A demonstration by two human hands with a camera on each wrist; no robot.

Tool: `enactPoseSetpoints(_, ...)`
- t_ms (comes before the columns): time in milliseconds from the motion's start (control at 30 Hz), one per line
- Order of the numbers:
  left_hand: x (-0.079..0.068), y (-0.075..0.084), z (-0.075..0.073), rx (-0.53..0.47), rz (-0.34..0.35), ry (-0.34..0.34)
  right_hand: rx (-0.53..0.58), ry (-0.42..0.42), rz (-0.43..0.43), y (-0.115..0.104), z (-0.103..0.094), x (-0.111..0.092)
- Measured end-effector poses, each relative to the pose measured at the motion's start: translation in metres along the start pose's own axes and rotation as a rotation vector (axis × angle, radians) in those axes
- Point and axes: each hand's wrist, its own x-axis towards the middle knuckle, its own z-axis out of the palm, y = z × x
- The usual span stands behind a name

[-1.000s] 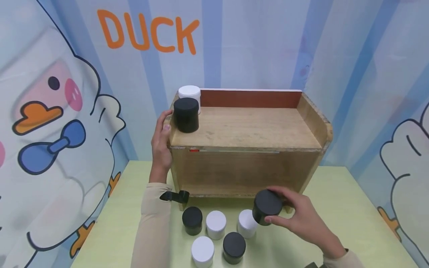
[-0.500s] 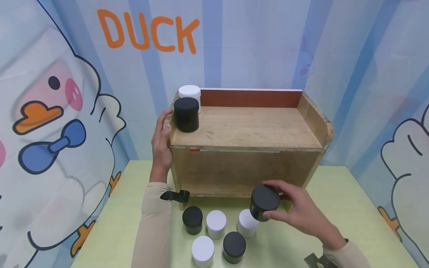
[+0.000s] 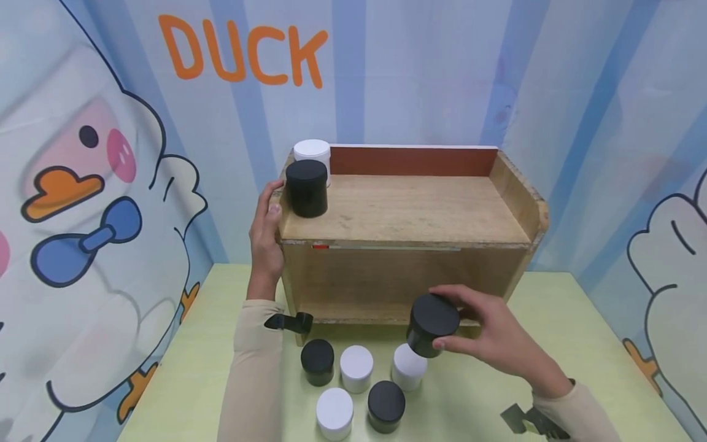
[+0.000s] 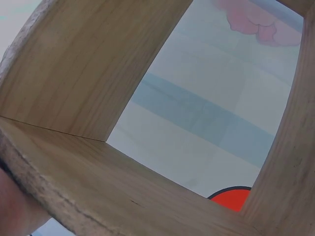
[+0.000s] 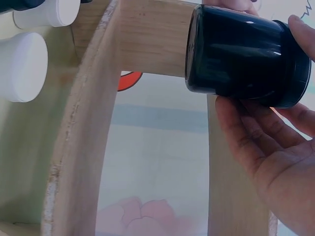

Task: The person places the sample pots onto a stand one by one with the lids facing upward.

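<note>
A wooden shelf (image 3: pixel 403 209) stands on the table, and my left hand (image 3: pixel 266 245) holds its left side panel near the top edge. In the left wrist view only a blurred bit of that hand (image 4: pixel 17 206) shows beside the shelf's edge. My right hand (image 3: pixel 491 331) pinches a black lidded jar (image 3: pixel 433 322) between thumb and fingers, raised in front of the lower shelf. The right wrist view has this black jar (image 5: pixel 241 54) lying across the fingers. A black jar (image 3: pixel 306 189) and a white jar (image 3: pixel 312 150) stand on the shelf top at the left.
In front of the shelf, black jars (image 3: pixel 386 405) and white jars (image 3: pixel 356 368) stand on the pale green table (image 3: pixel 552 344). The shelf's raised right side panel (image 3: pixel 519 196) and red-brown back board (image 3: pixel 414 162) border its top. Printed cloth (image 3: pixel 420 73) hangs behind.
My right hand has lifted the black jar upward and slightly left, toward the lower shelf opening. The left hand and the other jars have stayed in place.
</note>
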Motion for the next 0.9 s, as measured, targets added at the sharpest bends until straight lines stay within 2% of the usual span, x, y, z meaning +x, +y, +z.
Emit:
enactPoseSetpoints(433,0.001,-0.001,0.002,0.011,-0.013,-0.007,-0.002,-0.040,-0.040,-0.022,-0.009,0.017)
enactPoseSetpoints(567,0.001,-0.002,0.001,0.014,-0.007,0.003,-0.005,-0.021,-0.057,-0.029,-0.012,0.025)
enactPoseSetpoints(900,0.000,-0.001,0.001,0.005,0.003,0.014,-0.062,0.030,0.013,-0.043,-0.021,0.042)
